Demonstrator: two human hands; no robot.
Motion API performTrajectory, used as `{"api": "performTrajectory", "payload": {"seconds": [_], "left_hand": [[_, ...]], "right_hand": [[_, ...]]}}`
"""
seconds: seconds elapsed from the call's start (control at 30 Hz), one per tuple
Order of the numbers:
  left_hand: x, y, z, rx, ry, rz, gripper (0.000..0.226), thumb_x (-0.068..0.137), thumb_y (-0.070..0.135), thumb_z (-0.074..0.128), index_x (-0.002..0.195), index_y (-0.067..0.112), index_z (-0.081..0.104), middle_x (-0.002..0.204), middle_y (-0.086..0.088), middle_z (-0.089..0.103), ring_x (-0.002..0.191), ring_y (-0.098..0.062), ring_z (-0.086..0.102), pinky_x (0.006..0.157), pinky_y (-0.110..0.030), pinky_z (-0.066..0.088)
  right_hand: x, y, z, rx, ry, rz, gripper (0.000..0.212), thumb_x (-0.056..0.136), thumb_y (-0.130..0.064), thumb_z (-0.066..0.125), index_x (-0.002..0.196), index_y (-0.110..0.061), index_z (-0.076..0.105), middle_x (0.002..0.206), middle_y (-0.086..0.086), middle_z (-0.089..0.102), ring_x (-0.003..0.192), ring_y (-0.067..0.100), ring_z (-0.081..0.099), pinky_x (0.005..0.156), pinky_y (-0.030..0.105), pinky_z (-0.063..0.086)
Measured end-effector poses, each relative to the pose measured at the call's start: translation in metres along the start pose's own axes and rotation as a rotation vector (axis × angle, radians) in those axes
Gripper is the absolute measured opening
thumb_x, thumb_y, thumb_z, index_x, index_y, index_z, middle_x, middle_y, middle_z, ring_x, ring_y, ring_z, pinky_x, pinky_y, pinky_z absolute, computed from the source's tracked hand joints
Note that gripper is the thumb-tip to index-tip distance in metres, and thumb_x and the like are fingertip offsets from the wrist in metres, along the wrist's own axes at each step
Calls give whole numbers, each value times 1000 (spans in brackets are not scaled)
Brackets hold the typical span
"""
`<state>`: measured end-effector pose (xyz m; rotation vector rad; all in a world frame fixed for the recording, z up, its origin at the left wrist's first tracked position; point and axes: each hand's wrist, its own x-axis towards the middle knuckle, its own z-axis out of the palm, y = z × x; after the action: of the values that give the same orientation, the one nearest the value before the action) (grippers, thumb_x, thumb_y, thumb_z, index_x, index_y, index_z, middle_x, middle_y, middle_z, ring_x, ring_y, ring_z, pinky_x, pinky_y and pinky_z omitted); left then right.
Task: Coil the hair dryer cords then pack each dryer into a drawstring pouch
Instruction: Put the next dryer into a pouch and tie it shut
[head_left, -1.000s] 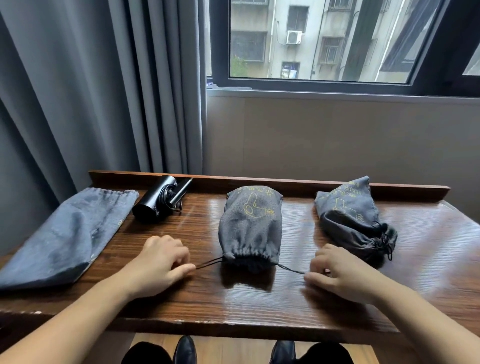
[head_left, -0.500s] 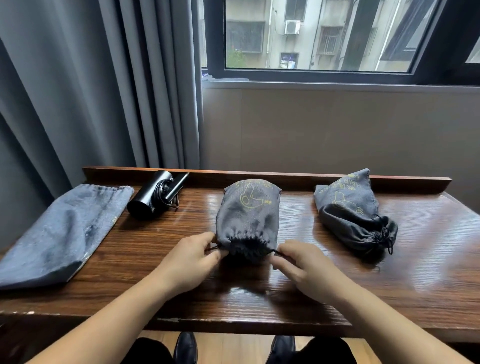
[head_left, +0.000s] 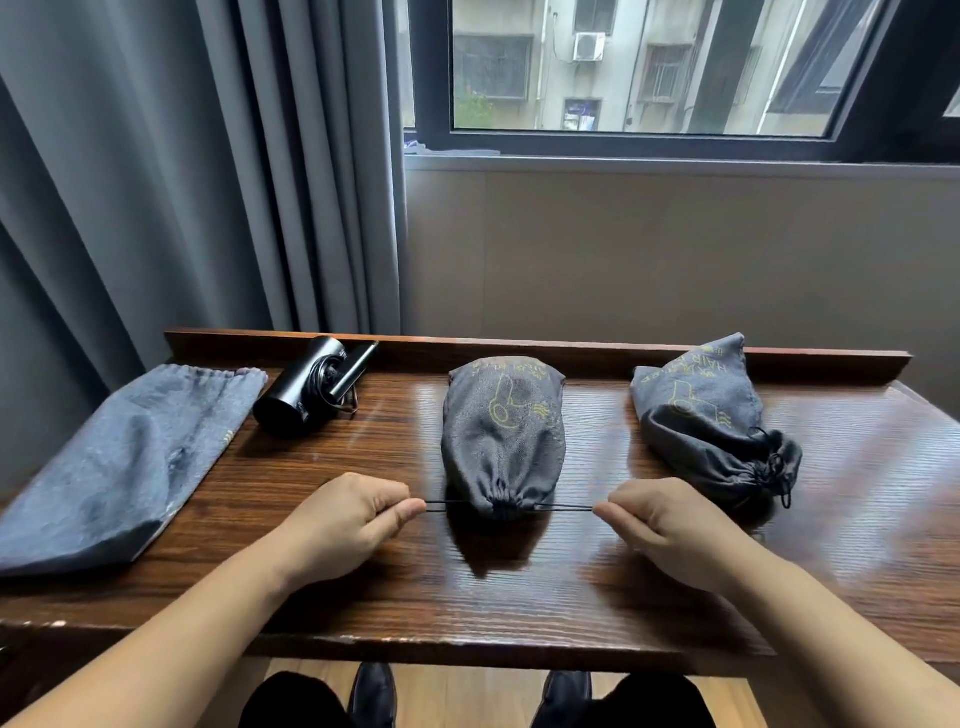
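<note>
Hands apart at near-centre of wooden table (head_left: 571, 597): left hand (head_left: 348, 519) and right hand (head_left: 670, 525) each pinch one taut drawstring (head_left: 441, 503) end of cinched middle pouch (head_left: 503, 436); unpacked black hair dryer (head_left: 311, 387) far left.

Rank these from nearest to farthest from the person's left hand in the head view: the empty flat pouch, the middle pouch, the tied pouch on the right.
From the left hand:
1. Middle pouch, just right of it.
2. Empty flat pouch, lying at far left.
3. Tied pouch, far right, beyond the right hand.
</note>
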<state>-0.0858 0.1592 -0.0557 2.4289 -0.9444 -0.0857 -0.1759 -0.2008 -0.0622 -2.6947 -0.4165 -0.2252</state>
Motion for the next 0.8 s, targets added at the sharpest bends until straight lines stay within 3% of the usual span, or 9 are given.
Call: {"api": "performTrajectory", "payload": {"seconds": [0.1,0.17,0.27,0.33,0.43,0.6,0.7,0.8], "left_hand": [[5,12,3,145,-40,41,56,85,72,34,91,27,67,86,14,64,84,0,54,80,-24,44],[10,22,7,167,39,72,58,81,77,40,104,31,66,96,16,63,92,-2,53,85,-24,42],[21,36,19,114,78,101,44,83,71,53,87,28,61,84,15,62,82,-2,53,76,-23,42],[27,44,26,-9,52,75,33,89,51,60,78,20,59,72,11,62,71,-4,56,68,-27,43],[28,51,29,-180,51,59,25,96,33,58,75,19,60,64,13,61,64,-1,56,66,-28,45],[24,44,21,-160,64,93,43,95,45,50,68,12,46,57,8,45,57,-3,40,60,-33,39],[27,39,16,-128,69,120,43,94,49,51,65,18,44,55,8,43,55,-3,39,56,-24,35],[29,40,13,-144,74,109,42,98,38,57,60,24,44,54,11,42,54,-3,38,55,-18,32]], "right_hand": [[4,-12,-1,-89,-157,10,55,85,-79,33,86,-31,59,83,-13,57,82,3,51,79,30,44],[7,-22,0,-47,-151,50,52,75,-85,42,97,-39,55,90,-18,57,89,1,50,82,25,43],[17,-42,12,-10,-103,38,51,76,-81,48,86,-30,50,84,-13,58,82,6,52,75,30,44],[23,-52,23,35,-62,37,44,86,-67,54,79,-24,48,76,-10,56,75,8,50,70,35,42],[27,-54,30,241,22,46,31,98,-42,54,71,-28,47,66,-12,54,67,3,50,64,28,37],[23,-46,24,259,62,-31,51,98,-58,36,70,-16,42,63,-1,46,61,8,44,63,35,40],[25,-38,17,205,88,-47,47,100,-53,40,67,-19,35,58,-6,37,57,4,36,57,30,33],[26,-37,14,220,78,13,47,99,-53,41,66,-20,35,56,-8,36,55,4,35,56,28,31]]}}
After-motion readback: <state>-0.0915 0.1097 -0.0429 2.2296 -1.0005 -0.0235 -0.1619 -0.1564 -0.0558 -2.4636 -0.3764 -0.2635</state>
